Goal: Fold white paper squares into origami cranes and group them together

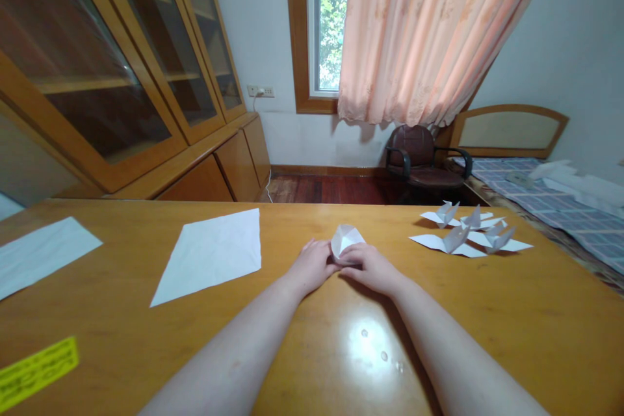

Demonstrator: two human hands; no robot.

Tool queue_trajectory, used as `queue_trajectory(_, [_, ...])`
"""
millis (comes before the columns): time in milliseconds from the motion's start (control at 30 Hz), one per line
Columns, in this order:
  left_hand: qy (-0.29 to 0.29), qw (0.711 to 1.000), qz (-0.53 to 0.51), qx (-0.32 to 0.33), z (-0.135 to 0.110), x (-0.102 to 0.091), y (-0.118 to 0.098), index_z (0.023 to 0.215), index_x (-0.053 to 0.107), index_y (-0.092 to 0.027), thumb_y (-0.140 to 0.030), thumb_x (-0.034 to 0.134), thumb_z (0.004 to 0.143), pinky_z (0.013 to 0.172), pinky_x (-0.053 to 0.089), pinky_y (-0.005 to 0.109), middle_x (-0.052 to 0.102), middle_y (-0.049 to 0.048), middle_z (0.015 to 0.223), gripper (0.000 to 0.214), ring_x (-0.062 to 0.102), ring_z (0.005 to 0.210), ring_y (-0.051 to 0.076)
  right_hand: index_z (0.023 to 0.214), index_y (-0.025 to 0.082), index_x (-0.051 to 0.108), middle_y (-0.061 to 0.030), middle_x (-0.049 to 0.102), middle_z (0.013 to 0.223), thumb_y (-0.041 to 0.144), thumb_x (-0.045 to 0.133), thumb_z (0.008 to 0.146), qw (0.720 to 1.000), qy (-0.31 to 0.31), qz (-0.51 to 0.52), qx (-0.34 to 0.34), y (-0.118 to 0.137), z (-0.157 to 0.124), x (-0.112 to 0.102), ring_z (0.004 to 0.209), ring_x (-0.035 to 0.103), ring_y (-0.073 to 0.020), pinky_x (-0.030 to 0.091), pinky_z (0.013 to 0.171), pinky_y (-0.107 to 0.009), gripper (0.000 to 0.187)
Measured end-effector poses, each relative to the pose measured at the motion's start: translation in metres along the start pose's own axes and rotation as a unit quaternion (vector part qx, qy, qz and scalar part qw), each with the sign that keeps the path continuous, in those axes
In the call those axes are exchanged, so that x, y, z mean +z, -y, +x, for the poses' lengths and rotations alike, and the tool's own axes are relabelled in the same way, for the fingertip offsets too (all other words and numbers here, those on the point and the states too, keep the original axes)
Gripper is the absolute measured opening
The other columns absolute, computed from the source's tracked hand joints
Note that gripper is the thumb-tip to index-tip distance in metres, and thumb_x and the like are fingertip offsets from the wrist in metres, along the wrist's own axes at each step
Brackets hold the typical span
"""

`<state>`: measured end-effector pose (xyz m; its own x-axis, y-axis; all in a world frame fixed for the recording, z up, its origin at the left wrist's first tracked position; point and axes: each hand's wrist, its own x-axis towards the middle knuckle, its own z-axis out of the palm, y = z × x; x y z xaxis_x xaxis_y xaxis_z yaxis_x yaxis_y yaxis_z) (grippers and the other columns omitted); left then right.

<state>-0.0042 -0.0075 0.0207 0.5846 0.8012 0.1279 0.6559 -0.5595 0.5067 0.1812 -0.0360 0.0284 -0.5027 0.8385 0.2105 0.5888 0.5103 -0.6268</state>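
Note:
A partly folded piece of white paper (346,237) stands on the wooden table between my hands, its upper layers spread apart. My left hand (316,263) is closed on its left side, the fingertips partly hidden. From the right, my right hand (368,263) grips the lower right part, with fingers over the front and the thumb low near the tabletop. Off to the right sit several folded paper cranes (455,240) with their wings spread. On the left lies a flat white paper sheet (214,253).
Another white sheet (43,253) lies at the table's far left. A yellow label (39,370) is near the front left of the table (302,364). Beyond the table are a glass-door cabinet (146,65), a chair (416,149) and a bed (550,188).

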Motion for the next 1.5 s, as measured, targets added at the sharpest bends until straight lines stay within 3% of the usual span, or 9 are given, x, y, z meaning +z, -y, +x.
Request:
queue_trajectory(133, [0.0,1.0,0.009,0.001,0.0,0.0,0.001,0.102,0.062,-0.025,-0.035,0.062,0.078,0.103,0.029,0.045,0.064,0.0039,0.106,0.026,0.056,0.103,0.023,0.087,0.024,0.072,-0.0027,0.069,0.096,0.034,0.051,0.086,1.0,-0.002,0.018,0.008,-0.003,0.0,0.001,0.091,0.059,-0.0171,0.042,0.085,-0.029,0.023])
queue_trajectory(333, [0.008,1.0,0.017,0.003,0.001,-0.001,0.001,0.1,0.062,-0.022,-0.048,0.054,0.081,0.103,0.03,0.043,0.064,0.0066,0.105,0.033,0.056,0.103,0.024,0.082,0.021,0.07,-0.0028,0.07,0.082,0.032,0.047,0.088,0.997,-0.023,0.021,0.077,-0.004,-0.002,0.004,0.079,0.06,-0.0163,0.043,0.074,-0.027,0.026])
queue_trajectory(567, [0.005,1.0,0.022,-0.006,0.0,0.002,0.003,0.094,0.062,-0.021,-0.041,0.059,0.078,0.105,0.028,0.045,0.065,0.0053,0.1,0.026,0.057,0.099,0.022,0.077,0.02,0.069,-0.005,0.068,0.082,0.03,0.054,0.084,0.99,-0.092,-0.081,0.067,-0.012,-0.001,0.006,0.082,0.059,-0.0175,0.041,0.079,-0.03,0.019])
queue_trajectory(867, [0.004,1.0,0.028,-0.011,0.0,0.0,-0.001,0.087,0.063,-0.021,-0.033,0.051,0.082,0.105,0.028,0.043,0.064,0.0047,0.097,0.017,0.057,0.096,0.021,0.083,0.022,0.069,-0.0038,0.068,0.088,0.026,0.062,0.077,0.985,-0.108,-0.104,0.082,-0.022,-0.001,0.009,0.086,0.058,-0.0186,0.042,0.083,-0.033,0.01])
queue_trajectory(1033, [0.0,1.0,0.028,-0.014,0.0,0.0,-0.001,0.091,0.064,-0.022,-0.028,0.051,0.081,0.106,0.027,0.043,0.064,0.0049,0.103,0.017,0.056,0.1,0.021,0.1,0.021,0.066,-0.0067,0.064,0.107,0.02,0.064,0.071,0.982,-0.136,-0.099,0.087,-0.028,-0.001,0.012,0.1,0.055,-0.0211,0.041,0.092,-0.036,0.028])
queue_trajectory(1233, [0.004,0.999,0.029,-0.013,0.0,-0.001,-0.001,0.088,0.064,-0.021,-0.026,0.051,0.08,0.106,0.027,0.043,0.065,0.0052,0.101,0.016,0.057,0.099,0.021,0.122,0.02,0.051,-0.0097,0.051,0.126,0.023,0.066,0.067,0.967,-0.187,-0.09,0.146,-0.035,-0.002,0.013,0.117,0.045,-0.0244,0.034,0.102,-0.042,0.058])
queue_trajectory(1500, [0.009,1.0,0.018,-0.015,0.0,-0.002,-0.003,0.09,0.064,-0.022,-0.023,0.049,0.081,0.107,0.026,0.043,0.065,0.0056,0.105,0.019,0.056,0.101,0.021,0.126,0.02,0.046,-0.0098,0.053,0.124,0.022,0.063,0.068,0.974,-0.156,-0.035,0.162,-0.03,-0.001,0.011,0.115,0.048,-0.0242,0.035,0.101,-0.041,0.06])
